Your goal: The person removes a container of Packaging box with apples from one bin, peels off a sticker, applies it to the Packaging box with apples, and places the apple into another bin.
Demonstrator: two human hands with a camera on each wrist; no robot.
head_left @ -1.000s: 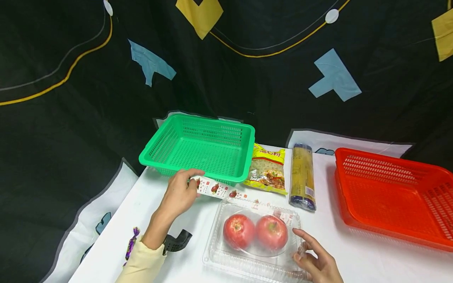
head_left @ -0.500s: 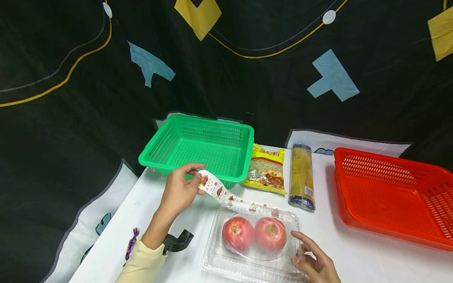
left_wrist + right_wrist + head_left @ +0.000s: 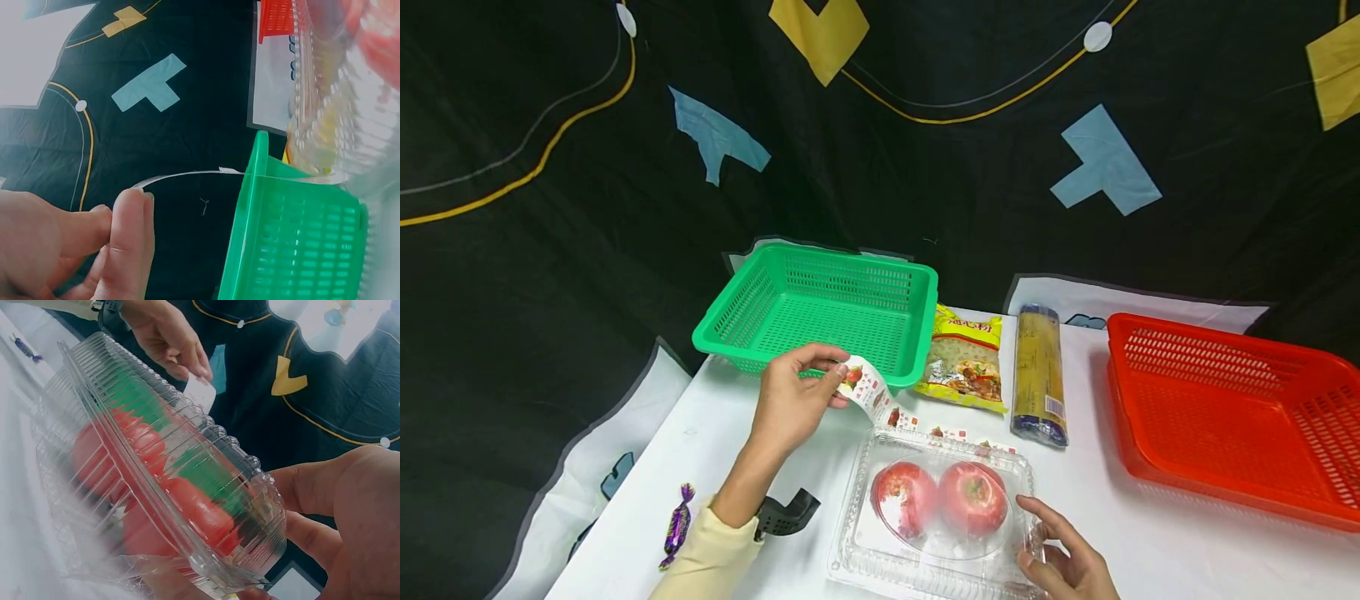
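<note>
A clear plastic clamshell box (image 3: 940,546) with two red fruits (image 3: 973,496) inside lies at the table's near edge. A printed label strip (image 3: 880,400) runs from the box's far edge up to my left hand (image 3: 837,379), which pinches its free end between thumb and fingers just in front of the green basket. In the left wrist view the strip (image 3: 187,176) arcs from my fingertips (image 3: 131,212) toward the box. My right hand (image 3: 1037,542) grips the box's near right corner; the right wrist view shows its fingers (image 3: 337,500) curled at the lid's edge (image 3: 250,481).
A green basket (image 3: 927,329) stands behind the left hand, and a red basket (image 3: 1123,400) stands at the right. Between them lie a yellow noodle packet (image 3: 966,358) and a spaghetti pack (image 3: 1039,375). A purple candy (image 3: 677,525) lies near the left sleeve.
My left hand has lifted the strip's end up and to the right, so the strip now curls off the table. The right hand stays on the box's corner.
</note>
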